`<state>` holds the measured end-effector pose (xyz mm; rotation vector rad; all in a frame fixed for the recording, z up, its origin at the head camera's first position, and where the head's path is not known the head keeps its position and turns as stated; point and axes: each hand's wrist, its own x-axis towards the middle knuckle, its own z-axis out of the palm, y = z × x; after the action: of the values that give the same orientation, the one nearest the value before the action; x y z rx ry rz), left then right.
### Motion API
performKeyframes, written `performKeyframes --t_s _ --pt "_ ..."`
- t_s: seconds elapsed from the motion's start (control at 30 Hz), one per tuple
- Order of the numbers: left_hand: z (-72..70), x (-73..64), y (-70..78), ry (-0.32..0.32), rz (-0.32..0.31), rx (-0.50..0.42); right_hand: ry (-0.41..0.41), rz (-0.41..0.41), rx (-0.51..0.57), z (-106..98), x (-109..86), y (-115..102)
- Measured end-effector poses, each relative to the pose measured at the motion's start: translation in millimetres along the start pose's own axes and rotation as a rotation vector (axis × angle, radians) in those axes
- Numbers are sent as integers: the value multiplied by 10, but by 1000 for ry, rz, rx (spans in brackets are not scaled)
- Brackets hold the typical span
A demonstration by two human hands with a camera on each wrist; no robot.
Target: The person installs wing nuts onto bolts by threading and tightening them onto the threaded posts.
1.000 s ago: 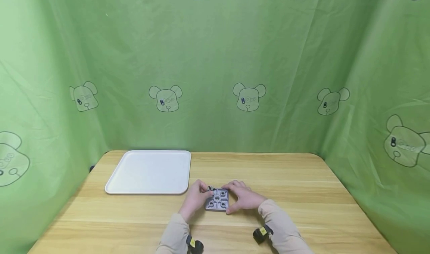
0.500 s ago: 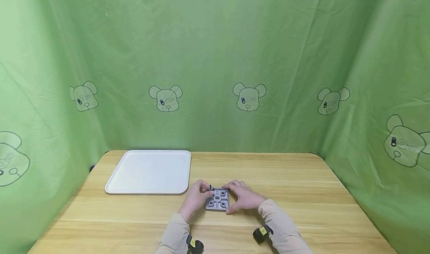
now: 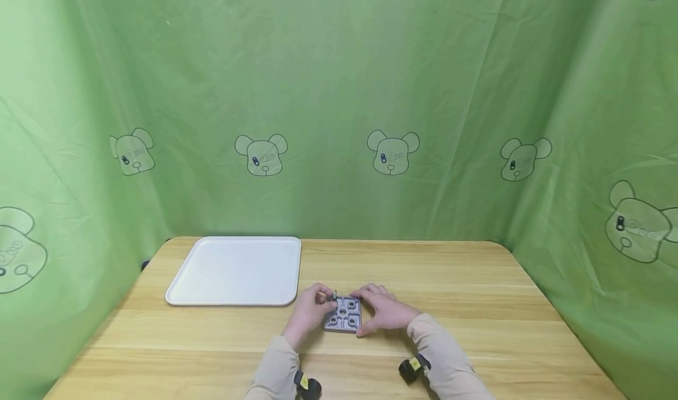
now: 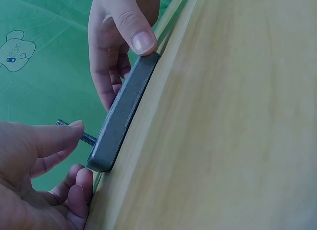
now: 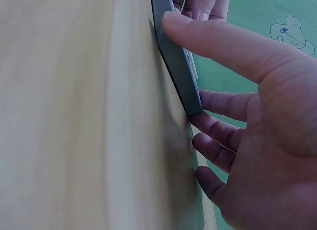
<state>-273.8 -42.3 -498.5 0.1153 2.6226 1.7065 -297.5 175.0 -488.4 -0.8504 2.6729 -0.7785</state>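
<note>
A square grey metal plate (image 3: 342, 323) with several round holes and recesses lies on the wooden table before me. Over its far left corner my left hand (image 3: 307, 312) pinches a small threaded screw (image 4: 88, 139) between thumb and fingers. That screw stands up from the plate's face in the left wrist view, its lower end right at the surface. My right hand (image 3: 389, 313) grips the plate by its right side, thumb at the near right corner and fingertips at the far one. In the right wrist view the thumb lies along the plate's dark side (image 5: 173, 54).
A white tray (image 3: 238, 270) lies at the back left of the table (image 3: 450, 276), close beyond my left hand. Green curtains (image 3: 328, 200) with bear outlines enclose the table at the back and both sides. Black cameras (image 3: 410, 369) are strapped to both wrists.
The screw in my left fingers has gone from leaning to nearly upright over the far left corner. Both hands and the plate stay in place.
</note>
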Motion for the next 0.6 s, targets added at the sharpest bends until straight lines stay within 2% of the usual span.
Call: performKeyframes --t_s 0.6 --pt "-6 -6 -3 -10 32 36 2 -7 0 -3 -3 -6"
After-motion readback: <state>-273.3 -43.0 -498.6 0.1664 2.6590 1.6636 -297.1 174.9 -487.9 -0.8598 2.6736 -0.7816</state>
